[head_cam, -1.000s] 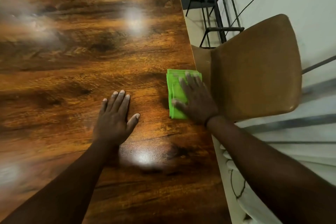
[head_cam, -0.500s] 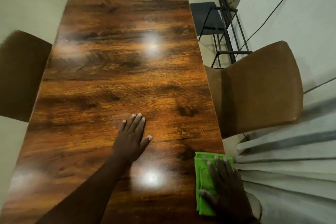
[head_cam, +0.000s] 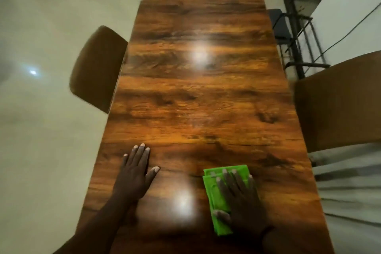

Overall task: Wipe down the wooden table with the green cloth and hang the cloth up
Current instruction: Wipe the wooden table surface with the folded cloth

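The folded green cloth [head_cam: 219, 202] lies near the wooden table's [head_cam: 198, 93] near right corner, long axis running near to far. The right hand [head_cam: 240, 200] presses it flat with straight fingers; the left hand [head_cam: 135, 173] rests flat, fingers straight, well apart to the left, so unwiped wood probably lies far and left

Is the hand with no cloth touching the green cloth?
Apart. The head view shows the left hand flat on the wooden table, with bare wood and a light glare between it and the green cloth under the right hand.
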